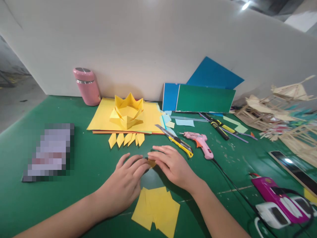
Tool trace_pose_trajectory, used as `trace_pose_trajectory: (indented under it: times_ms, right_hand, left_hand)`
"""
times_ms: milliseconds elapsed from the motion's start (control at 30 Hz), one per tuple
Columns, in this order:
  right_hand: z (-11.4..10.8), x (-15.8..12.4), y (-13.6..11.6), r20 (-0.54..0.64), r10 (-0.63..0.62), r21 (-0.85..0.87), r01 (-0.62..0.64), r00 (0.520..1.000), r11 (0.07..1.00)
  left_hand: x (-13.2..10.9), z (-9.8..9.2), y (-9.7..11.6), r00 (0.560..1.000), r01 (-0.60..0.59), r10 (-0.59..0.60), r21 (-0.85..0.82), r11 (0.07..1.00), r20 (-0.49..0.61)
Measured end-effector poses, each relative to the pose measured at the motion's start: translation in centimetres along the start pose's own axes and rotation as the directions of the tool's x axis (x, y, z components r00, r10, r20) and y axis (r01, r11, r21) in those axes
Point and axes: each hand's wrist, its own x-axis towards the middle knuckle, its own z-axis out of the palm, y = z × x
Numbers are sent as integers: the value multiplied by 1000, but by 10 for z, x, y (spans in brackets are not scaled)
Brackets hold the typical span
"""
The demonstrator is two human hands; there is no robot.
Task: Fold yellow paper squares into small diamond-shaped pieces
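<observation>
My left hand (131,178) and my right hand (174,167) meet over the green table. Between their fingertips is a small piece of folded yellow paper (152,163), mostly hidden by the fingers. Both hands have their fingers bent onto it. Just below lies a loose pile of yellow paper squares (156,208). Beyond my hands, several folded yellow paper petals (120,140) lie in a row. Behind them a pointed yellow paper bowl shape (127,112) stands on yellow sheets (99,117).
A utility knife (175,140) and a pink glue gun (198,142) lie right of centre. Its cord runs to a purple power strip (268,185). A pink flask (88,87), green board (205,99), phone (294,170) and stick models (257,109) stand or lie around.
</observation>
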Motion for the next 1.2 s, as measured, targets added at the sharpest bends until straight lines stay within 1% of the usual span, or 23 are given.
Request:
trace_pose_trajectory:
  times_ms: [100, 200, 300, 567, 733, 833, 1067, 1200]
  right_hand:
    - [2, 1, 1, -8, 50, 138, -49, 999, 989]
    - [6, 0, 2, 0, 102, 271, -99, 995, 957]
    - [8, -1, 2, 10, 125, 317, -122, 992, 941]
    - [9, -1, 4, -5, 127, 290, -120, 992, 949]
    - [10, -3, 5, -72, 52, 219, -35, 996, 975]
    - [9, -4, 4, -82, 36, 177, -21, 996, 984]
    - [5, -2, 2, -37, 42, 144, -37, 998, 989]
    - [1, -1, -1, 18, 54, 62, -55, 998, 997]
  left_hand:
    - [0, -1, -1, 1000, 7, -7, -16, 1000, 8]
    - [1, -2, -1, 1000, 16, -15, -21, 1000, 27]
    - [2, -3, -1, 999, 16, -15, -6, 1000, 32]
    - [1, 0, -2, 1000, 9, -9, 55, 998, 4]
    - [1, -1, -2, 1000, 4, -4, 67, 998, -2]
    - [1, 0, -1, 1000, 5, -5, 70, 998, -1]
    - [1, 0, -1, 1000, 8, -8, 72, 997, 0]
    - [2, -1, -3, 1000, -9, 9, 37, 999, 20]
